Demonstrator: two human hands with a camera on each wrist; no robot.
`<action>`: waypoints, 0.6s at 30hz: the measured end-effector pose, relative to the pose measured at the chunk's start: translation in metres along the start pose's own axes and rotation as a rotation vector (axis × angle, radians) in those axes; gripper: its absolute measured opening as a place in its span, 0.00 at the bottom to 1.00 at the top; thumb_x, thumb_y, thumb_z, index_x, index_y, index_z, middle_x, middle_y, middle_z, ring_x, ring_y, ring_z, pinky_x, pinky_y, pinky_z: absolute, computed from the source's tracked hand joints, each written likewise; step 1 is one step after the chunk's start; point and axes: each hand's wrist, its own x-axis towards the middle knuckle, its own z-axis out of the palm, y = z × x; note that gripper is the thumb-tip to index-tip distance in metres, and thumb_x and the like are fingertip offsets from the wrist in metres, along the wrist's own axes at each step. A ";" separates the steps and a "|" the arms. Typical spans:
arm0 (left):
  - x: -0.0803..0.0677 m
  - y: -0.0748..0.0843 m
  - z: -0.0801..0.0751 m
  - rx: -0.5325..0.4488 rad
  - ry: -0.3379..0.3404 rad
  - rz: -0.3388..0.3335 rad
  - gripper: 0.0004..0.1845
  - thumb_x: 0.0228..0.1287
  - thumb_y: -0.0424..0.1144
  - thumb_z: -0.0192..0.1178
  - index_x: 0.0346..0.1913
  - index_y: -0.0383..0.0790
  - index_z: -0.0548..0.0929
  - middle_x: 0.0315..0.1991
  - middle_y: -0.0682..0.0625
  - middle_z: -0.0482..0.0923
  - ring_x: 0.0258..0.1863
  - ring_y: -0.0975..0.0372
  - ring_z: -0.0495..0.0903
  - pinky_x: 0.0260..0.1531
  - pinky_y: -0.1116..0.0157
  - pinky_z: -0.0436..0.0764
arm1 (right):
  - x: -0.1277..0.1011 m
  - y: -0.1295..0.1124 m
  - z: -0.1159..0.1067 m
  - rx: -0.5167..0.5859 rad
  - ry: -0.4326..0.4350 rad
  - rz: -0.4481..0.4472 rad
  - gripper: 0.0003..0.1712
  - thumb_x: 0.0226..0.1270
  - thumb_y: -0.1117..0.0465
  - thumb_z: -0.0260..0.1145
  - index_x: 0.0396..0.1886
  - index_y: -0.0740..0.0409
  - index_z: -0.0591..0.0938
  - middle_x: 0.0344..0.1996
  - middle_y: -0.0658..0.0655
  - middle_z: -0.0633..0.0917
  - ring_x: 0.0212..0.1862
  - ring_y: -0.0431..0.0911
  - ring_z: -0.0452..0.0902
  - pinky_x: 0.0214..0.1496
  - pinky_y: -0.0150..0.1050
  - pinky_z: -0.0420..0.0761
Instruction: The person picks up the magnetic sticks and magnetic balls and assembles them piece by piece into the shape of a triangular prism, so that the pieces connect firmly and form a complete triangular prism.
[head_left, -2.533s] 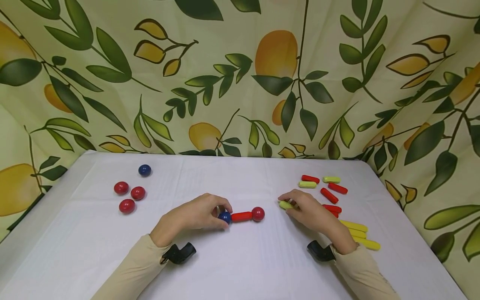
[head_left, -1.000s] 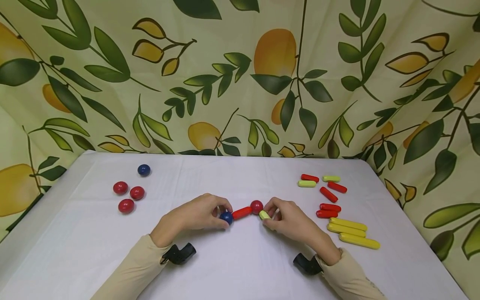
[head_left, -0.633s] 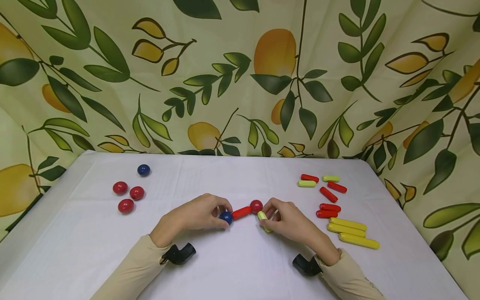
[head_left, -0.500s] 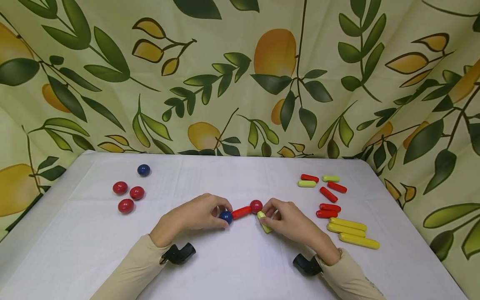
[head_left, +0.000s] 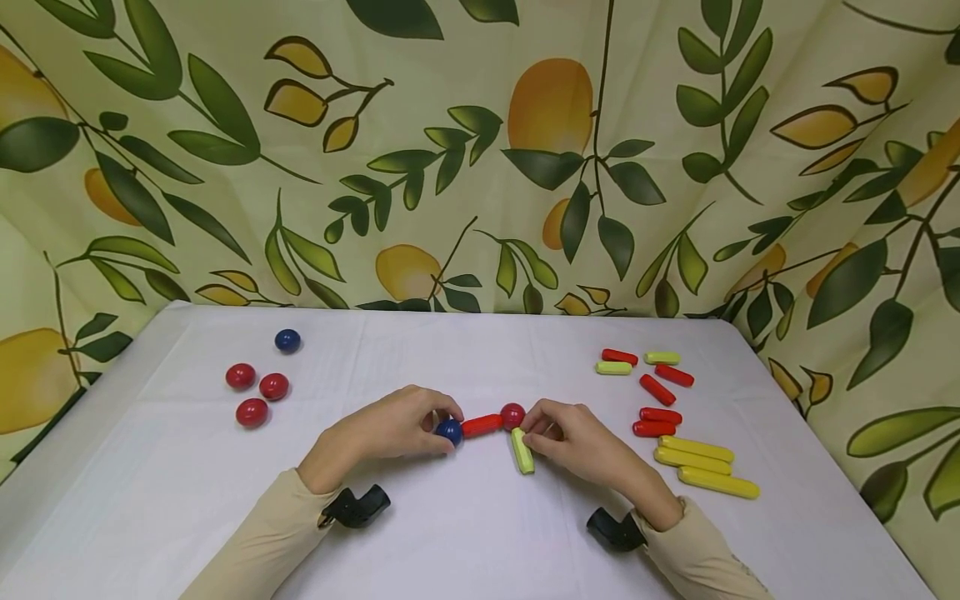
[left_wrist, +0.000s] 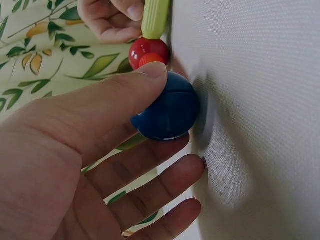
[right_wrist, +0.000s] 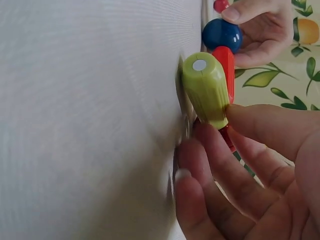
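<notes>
My left hand (head_left: 378, 432) pinches a dark blue ball (head_left: 449, 432) between thumb and fingers, low over the white cloth. A short red stick (head_left: 482, 426) runs from this ball to a red ball (head_left: 513, 415). My right hand (head_left: 577, 435) pinches a short yellow-green stick (head_left: 522, 452) near the red ball. One end of the yellow-green stick meets the red ball; the other points towards me. In the right wrist view a grey disc (right_wrist: 199, 65) shows in its near end. The right fingers partly hide the red ball there.
At the left lie several red balls (head_left: 274, 386) and another blue ball (head_left: 287, 340). On the right are short red sticks (head_left: 657, 389), short yellow-green sticks (head_left: 614, 367) and long yellow sticks (head_left: 718, 482). A leaf-patterned curtain (head_left: 480, 183) hangs behind the table.
My right hand has carried the yellow-green stick left from beside the right-hand pile to the red ball. The stick has swung to point towards me. My left hand stays nearly still.
</notes>
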 end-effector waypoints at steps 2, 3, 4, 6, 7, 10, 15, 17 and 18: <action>0.000 0.000 0.000 0.006 0.003 0.002 0.16 0.58 0.40 0.72 0.50 0.46 0.85 0.38 0.56 0.82 0.34 0.65 0.75 0.37 0.69 0.76 | 0.000 0.000 0.000 0.001 0.025 0.004 0.10 0.64 0.61 0.70 0.43 0.54 0.81 0.32 0.48 0.82 0.34 0.42 0.75 0.35 0.29 0.78; 0.000 0.000 0.000 0.008 0.006 0.003 0.16 0.58 0.40 0.71 0.50 0.46 0.85 0.38 0.56 0.82 0.34 0.65 0.75 0.37 0.69 0.76 | 0.000 0.000 0.000 0.004 0.037 0.006 0.12 0.63 0.62 0.71 0.45 0.54 0.80 0.33 0.49 0.81 0.34 0.42 0.74 0.34 0.29 0.78; 0.000 -0.001 0.001 0.010 0.008 0.004 0.16 0.58 0.40 0.71 0.50 0.46 0.85 0.38 0.56 0.82 0.34 0.65 0.76 0.38 0.69 0.76 | 0.000 0.000 0.001 0.005 0.047 0.006 0.15 0.62 0.62 0.72 0.47 0.55 0.79 0.35 0.50 0.81 0.33 0.42 0.74 0.34 0.29 0.78; 0.001 -0.001 0.001 0.016 0.013 0.008 0.16 0.59 0.40 0.71 0.51 0.45 0.85 0.38 0.56 0.82 0.34 0.65 0.76 0.39 0.68 0.76 | 0.000 0.001 0.001 0.006 0.058 0.001 0.21 0.62 0.62 0.72 0.53 0.55 0.78 0.40 0.52 0.81 0.34 0.42 0.74 0.35 0.28 0.78; 0.001 -0.001 0.001 0.018 0.015 0.009 0.16 0.59 0.40 0.71 0.51 0.45 0.85 0.38 0.56 0.82 0.35 0.65 0.76 0.39 0.68 0.76 | 0.000 0.002 0.001 0.006 0.057 -0.006 0.24 0.62 0.62 0.72 0.57 0.55 0.77 0.44 0.53 0.81 0.34 0.42 0.74 0.35 0.28 0.78; 0.001 -0.001 0.000 0.026 0.018 0.012 0.18 0.60 0.39 0.70 0.53 0.44 0.84 0.39 0.55 0.82 0.35 0.65 0.75 0.40 0.68 0.76 | 0.000 0.003 0.001 0.009 0.038 -0.032 0.29 0.63 0.61 0.71 0.64 0.53 0.75 0.52 0.55 0.80 0.36 0.42 0.75 0.38 0.28 0.79; 0.001 -0.002 0.001 0.038 0.025 0.013 0.19 0.61 0.38 0.70 0.55 0.41 0.83 0.42 0.54 0.83 0.36 0.65 0.76 0.40 0.68 0.77 | -0.001 0.005 0.000 0.010 0.010 -0.077 0.28 0.64 0.59 0.71 0.64 0.50 0.77 0.52 0.54 0.80 0.38 0.41 0.76 0.41 0.28 0.80; 0.000 -0.001 0.001 0.034 0.027 0.007 0.19 0.61 0.38 0.70 0.55 0.41 0.83 0.43 0.53 0.83 0.37 0.64 0.76 0.40 0.68 0.77 | -0.002 0.005 0.000 0.008 0.004 -0.084 0.28 0.64 0.59 0.71 0.63 0.49 0.77 0.51 0.53 0.80 0.39 0.41 0.75 0.41 0.28 0.80; 0.000 -0.001 0.001 0.031 0.028 0.003 0.19 0.61 0.37 0.70 0.56 0.41 0.83 0.43 0.53 0.83 0.37 0.63 0.76 0.40 0.68 0.77 | -0.002 0.005 0.000 0.008 0.002 -0.086 0.28 0.63 0.59 0.72 0.63 0.49 0.77 0.50 0.53 0.80 0.39 0.41 0.76 0.41 0.28 0.80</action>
